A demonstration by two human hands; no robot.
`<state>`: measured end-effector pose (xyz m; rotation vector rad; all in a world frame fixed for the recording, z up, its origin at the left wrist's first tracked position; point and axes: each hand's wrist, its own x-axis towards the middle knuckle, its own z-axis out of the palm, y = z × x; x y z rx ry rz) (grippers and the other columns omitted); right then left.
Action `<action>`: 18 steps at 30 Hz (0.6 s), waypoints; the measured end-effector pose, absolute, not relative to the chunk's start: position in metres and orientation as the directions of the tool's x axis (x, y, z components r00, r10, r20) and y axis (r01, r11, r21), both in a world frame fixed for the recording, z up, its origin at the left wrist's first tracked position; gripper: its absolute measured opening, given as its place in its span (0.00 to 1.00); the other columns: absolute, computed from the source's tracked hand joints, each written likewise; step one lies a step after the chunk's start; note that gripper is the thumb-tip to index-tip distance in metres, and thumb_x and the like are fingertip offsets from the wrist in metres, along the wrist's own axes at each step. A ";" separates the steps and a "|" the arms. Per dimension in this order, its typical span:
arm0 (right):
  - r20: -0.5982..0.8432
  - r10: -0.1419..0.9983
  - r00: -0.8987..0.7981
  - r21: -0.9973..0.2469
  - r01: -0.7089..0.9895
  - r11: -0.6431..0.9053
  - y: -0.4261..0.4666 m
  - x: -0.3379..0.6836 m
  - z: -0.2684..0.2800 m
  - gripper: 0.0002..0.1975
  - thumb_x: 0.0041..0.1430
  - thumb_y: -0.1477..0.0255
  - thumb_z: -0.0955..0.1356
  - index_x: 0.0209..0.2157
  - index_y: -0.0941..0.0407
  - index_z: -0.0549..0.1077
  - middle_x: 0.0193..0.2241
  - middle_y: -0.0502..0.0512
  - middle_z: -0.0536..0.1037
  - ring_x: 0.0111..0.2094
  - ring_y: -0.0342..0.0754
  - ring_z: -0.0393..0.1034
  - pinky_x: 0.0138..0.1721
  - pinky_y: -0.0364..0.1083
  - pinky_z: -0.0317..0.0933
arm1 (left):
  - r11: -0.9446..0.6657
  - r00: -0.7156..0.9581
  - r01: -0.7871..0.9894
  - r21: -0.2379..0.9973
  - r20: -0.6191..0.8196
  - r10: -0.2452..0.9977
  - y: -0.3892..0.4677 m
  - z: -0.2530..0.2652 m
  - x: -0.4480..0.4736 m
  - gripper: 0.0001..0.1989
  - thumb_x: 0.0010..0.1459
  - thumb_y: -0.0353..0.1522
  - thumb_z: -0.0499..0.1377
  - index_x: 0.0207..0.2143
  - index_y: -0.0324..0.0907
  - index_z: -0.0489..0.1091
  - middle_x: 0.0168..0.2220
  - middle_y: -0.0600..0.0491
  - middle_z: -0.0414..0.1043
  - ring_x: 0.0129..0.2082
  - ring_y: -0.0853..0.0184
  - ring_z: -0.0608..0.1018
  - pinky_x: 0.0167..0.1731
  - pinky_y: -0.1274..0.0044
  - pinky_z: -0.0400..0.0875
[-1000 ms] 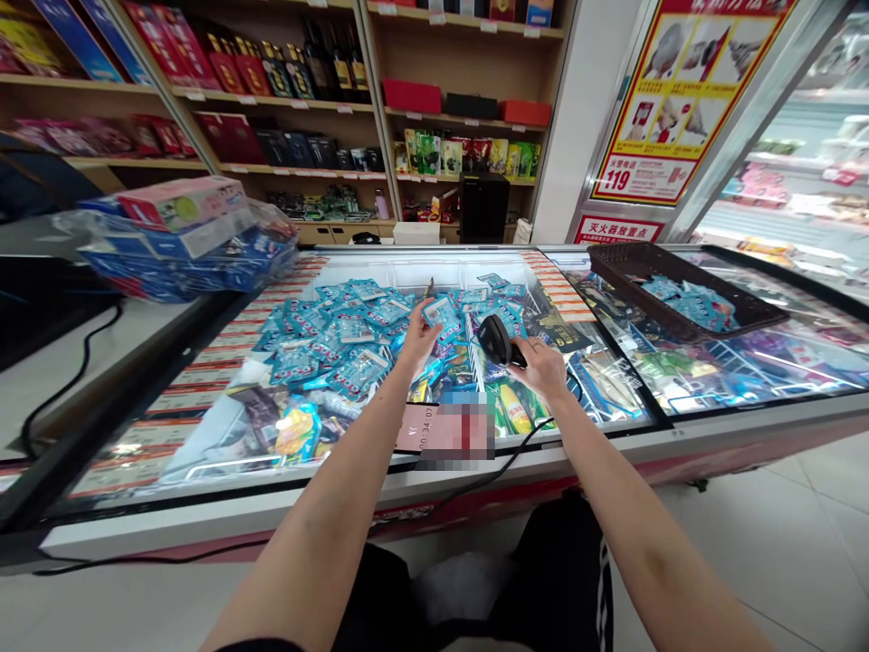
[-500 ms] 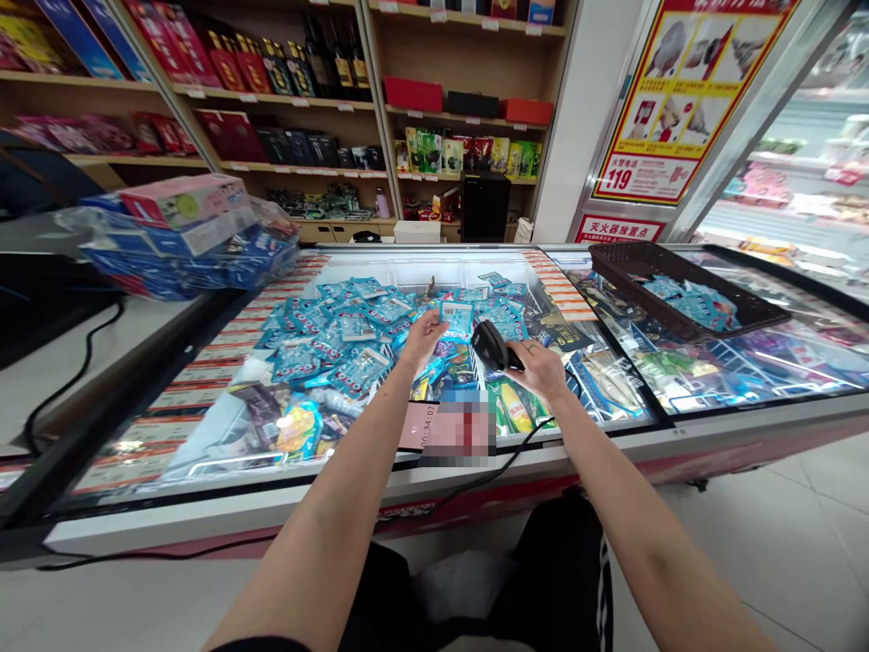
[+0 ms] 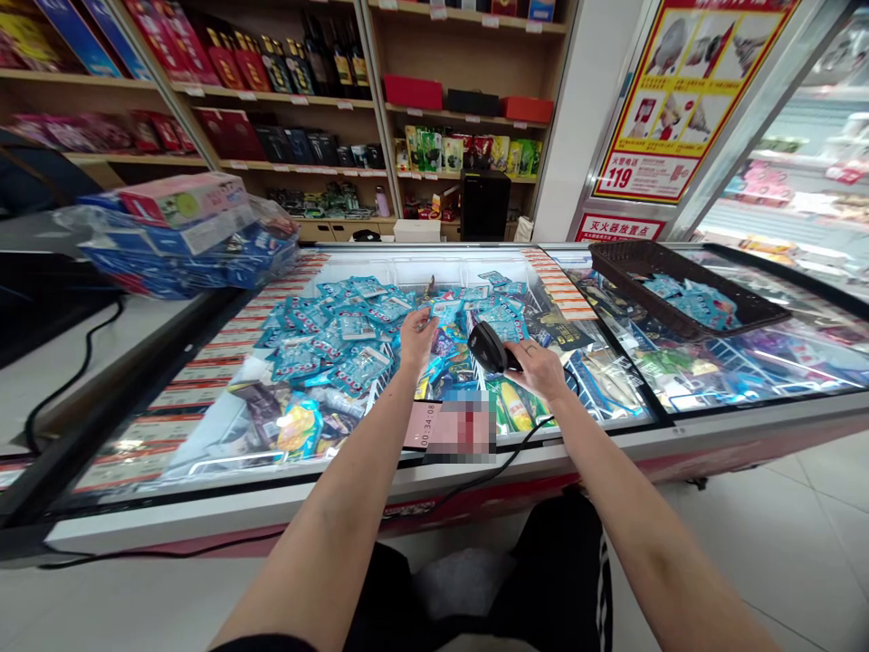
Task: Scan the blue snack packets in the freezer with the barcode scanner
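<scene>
Over the glass-topped freezer (image 3: pixel 272 475), my left hand (image 3: pixel 417 339) pinches a light-blue snack packet (image 3: pixel 446 313) by its left end. The packet is tipped, so its face shows only in part. My right hand (image 3: pixel 539 368) is wrapped round the handle of a black barcode scanner (image 3: pixel 487 347), whose head points left, close to the packet. Many similar blue packets (image 3: pixel 332 337) lie in a heap left of my left hand, and more (image 3: pixel 501 317) lie behind the scanner. The scanner's cable runs down across the freezer's front edge.
A brown basket (image 3: pixel 747 321) with several blue packets stands on the freezer at the right. Plastic-wrapped blue boxes (image 3: pixel 196 258) sit at the left. A phone with a timer (image 3: pixel 421 426) lies near the front edge. Stocked shelves (image 3: pixel 285 95) line the back.
My left hand has moved slightly left and the packet in it has tilted, its barcode label no longer facing me. The scanner has shifted a little left and down.
</scene>
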<state>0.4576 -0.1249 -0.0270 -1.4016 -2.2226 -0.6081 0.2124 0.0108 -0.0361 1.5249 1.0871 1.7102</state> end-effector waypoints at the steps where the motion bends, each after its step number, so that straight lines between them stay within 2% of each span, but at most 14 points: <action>1: 0.574 0.717 -0.395 0.136 0.910 0.392 -0.125 0.458 -0.027 0.23 0.59 0.62 0.66 0.52 0.59 0.66 0.38 0.59 0.75 0.42 0.51 0.68 0.37 0.45 0.58 | -0.482 -0.155 0.084 0.872 0.489 0.858 0.011 -0.036 0.212 0.13 0.48 0.38 0.63 0.36 0.42 0.75 0.34 0.52 0.69 0.35 0.68 0.71 0.39 0.74 0.66; 8: 0.584 0.691 -0.426 0.165 0.896 0.413 -0.124 0.457 -0.027 0.22 0.60 0.62 0.65 0.52 0.60 0.66 0.37 0.58 0.74 0.41 0.51 0.67 0.37 0.45 0.57 | -0.476 -0.053 0.097 0.874 0.482 0.875 0.014 -0.039 0.211 0.12 0.46 0.40 0.64 0.31 0.41 0.76 0.33 0.52 0.73 0.40 0.64 0.72 0.45 0.71 0.65; 18: 0.575 0.694 -0.432 0.142 0.889 0.436 -0.124 0.457 -0.028 0.23 0.60 0.60 0.65 0.52 0.60 0.66 0.39 0.59 0.74 0.42 0.51 0.67 0.40 0.45 0.58 | -0.456 0.014 0.058 0.888 0.456 0.890 0.013 -0.040 0.211 0.13 0.47 0.39 0.64 0.33 0.41 0.77 0.37 0.50 0.74 0.40 0.64 0.74 0.42 0.71 0.66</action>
